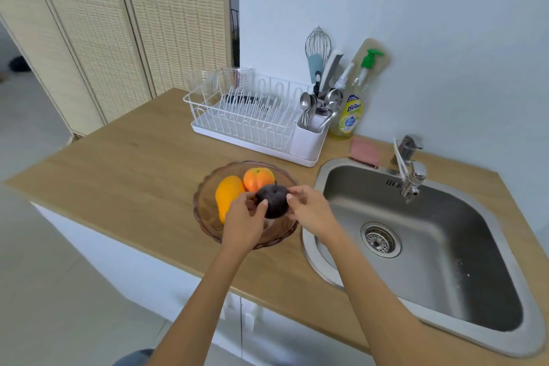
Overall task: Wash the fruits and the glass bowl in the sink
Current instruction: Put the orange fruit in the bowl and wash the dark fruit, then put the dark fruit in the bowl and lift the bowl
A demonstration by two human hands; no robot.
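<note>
- Together our left hand (244,218) and right hand (309,208) hold a dark purple fruit (273,200) between them, fingers curled against its two sides, just above the glass bowl (208,218).
- Inside that brownish, scallop-rimmed bowl we see a yellow mango (227,194) lying toward the left and an orange fruit (258,178) at the back; the two touch or nearly touch.
- Our bowl sits on the wooden counter (127,169), just beside the left rim of the steel sink (439,249).
- We see only a round drain strainer (381,239) in the sink basin, with the faucet (411,171) at its back edge.
- Behind the bowl, a white dish rack (246,119) holds clear glass cups (219,80) at its far end.
- We note its white cutlery holder (307,140) carries spoons, a whisk and other utensils.
- A dish soap bottle (352,113) stands just right of the holder, and a pink cloth (364,152) lies near the faucet.
</note>
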